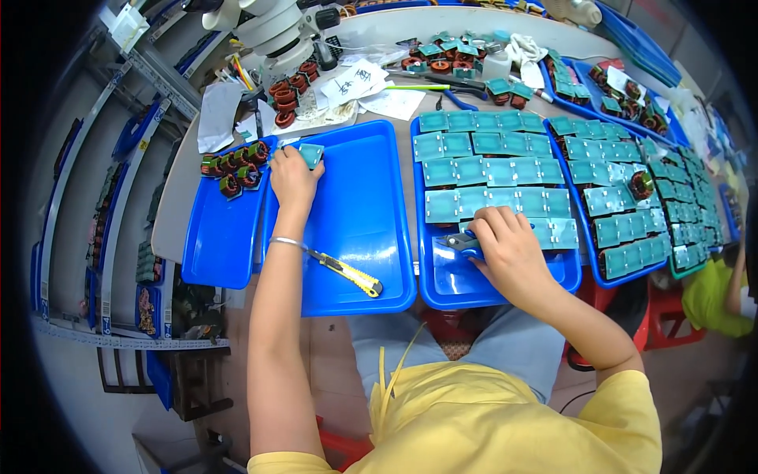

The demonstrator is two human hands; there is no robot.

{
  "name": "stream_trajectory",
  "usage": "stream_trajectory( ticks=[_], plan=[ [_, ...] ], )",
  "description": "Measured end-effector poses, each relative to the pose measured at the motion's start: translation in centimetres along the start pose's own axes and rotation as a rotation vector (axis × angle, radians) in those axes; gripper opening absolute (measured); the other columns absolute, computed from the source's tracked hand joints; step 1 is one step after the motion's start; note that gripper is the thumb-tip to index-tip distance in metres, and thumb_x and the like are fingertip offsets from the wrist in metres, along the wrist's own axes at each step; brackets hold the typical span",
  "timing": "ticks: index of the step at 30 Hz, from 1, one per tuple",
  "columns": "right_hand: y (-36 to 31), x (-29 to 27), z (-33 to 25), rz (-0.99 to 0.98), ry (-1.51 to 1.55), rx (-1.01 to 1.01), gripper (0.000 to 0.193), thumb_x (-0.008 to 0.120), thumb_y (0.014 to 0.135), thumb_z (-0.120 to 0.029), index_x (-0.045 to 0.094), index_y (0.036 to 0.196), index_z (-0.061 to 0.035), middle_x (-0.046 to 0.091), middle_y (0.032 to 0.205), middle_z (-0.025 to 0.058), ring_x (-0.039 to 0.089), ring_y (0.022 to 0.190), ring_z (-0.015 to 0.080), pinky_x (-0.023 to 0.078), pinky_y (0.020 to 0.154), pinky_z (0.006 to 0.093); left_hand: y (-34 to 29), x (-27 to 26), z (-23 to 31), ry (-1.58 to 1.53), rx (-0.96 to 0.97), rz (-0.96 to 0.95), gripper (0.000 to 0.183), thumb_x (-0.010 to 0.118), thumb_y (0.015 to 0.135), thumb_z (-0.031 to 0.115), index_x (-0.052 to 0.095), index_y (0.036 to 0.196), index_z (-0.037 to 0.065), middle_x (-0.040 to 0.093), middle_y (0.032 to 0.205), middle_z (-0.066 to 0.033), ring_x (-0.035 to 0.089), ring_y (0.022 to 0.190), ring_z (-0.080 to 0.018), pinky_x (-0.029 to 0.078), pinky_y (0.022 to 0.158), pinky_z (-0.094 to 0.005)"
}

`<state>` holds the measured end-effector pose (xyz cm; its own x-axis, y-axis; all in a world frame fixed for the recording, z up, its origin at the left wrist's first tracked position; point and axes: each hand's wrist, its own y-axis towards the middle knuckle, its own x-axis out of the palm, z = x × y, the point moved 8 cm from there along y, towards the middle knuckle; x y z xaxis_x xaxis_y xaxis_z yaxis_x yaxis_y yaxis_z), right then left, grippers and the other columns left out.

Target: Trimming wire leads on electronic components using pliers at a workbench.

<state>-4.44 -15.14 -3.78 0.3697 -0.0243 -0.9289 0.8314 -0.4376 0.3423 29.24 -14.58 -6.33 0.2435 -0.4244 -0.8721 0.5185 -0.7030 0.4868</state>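
Note:
At the far left corner of a blue tray (347, 229), my left hand (294, 178) is closed on a small green circuit board (313, 152); what is under the board is hidden by my fingers. A yellow utility knife (347, 274) lies in the same tray near my forearm. My right hand (509, 245) grips blue-handled cutting pliers (458, 242), jaws pointing left, over the near part of another blue tray (458, 292). Rows of green boards (489, 172) fill the rest of that tray. One board shows just beyond my right hand.
Left of my left hand, a narrow blue tray (221, 245) holds several wound coils (234, 167). More board-filled trays (608, 197) stand at the right, one with a loose coil (640, 185) on top. A microscope (276, 31), papers (355, 83) and copper coils (286, 99) sit at the back.

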Motion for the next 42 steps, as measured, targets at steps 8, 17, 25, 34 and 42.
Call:
stream_trajectory(
  ticks=[8,17,25,34,42],
  plan=[
    [-0.1,-0.7,0.1,-0.004,0.055,0.023,0.047,0.074,0.058,-0.008,0.049,0.098,-0.0027,0.05,0.101,0.0098,0.048,0.095,0.0277,0.038,0.08,0.0364,-9.8,-5.8,6.3,-1.557,-0.327,-0.516,0.03,0.062,0.083,0.007,0.047,0.107,-0.002,0.06,0.096,-0.0117,0.061,0.081,-0.016,0.052,0.067,-0.028],
    [-0.8,-3.2,-1.9,0.004,1.151,0.198,0.03,0.067,0.073,-0.003,0.048,0.096,-0.002,0.057,0.108,0.0142,0.053,0.093,0.0175,0.041,0.088,0.0314,-18.2,-12.9,12.0,-1.837,-0.251,-0.767,0.055,0.074,0.07,0.003,0.041,0.115,0.001,0.058,0.105,-0.0114,0.058,0.093,-0.0171,0.048,0.082,-0.0281],
    [-0.8,-2.5,-4.0,-0.248,1.563,0.142,0.041,0.078,0.066,-0.015,0.047,0.09,-0.0026,0.057,0.106,0.0189,0.053,0.092,0.018,0.041,0.082,0.0299,-22.2,-11.6,13.6,-2.114,-0.497,-0.96,0.074,0.084,0.061,0.023,0.041,0.116,0.0,0.057,0.108,-0.0089,0.057,0.096,-0.012,0.046,0.081,-0.0242],
    [-1.9,-4.0,-3.9,-0.017,1.263,0.135,0.059,0.086,0.058,-0.018,0.045,0.098,-0.0031,0.056,0.094,0.0126,0.054,0.096,0.0213,0.042,0.083,0.0323,-21.9,-13.2,13.8,-1.946,-0.244,-0.677,0.084,0.084,0.061,0.021,0.038,0.127,-0.002,0.048,0.119,-0.0093,0.051,0.108,-0.0188,0.042,0.092,-0.0314],
    [-3.3,-5.3,-2.2,0.043,1.209,0.203,0.036,0.066,0.077,-0.024,0.049,0.095,0.0018,0.058,0.091,0.0155,0.059,0.088,0.0231,0.046,0.08,0.0331,-23.4,-12.7,13.3,-2.094,-0.483,-0.702,0.071,0.066,0.081,0.023,0.025,0.135,0.001,0.048,0.121,-0.0194,0.055,0.105,-0.0231,0.046,0.088,-0.0341]
  ],
)
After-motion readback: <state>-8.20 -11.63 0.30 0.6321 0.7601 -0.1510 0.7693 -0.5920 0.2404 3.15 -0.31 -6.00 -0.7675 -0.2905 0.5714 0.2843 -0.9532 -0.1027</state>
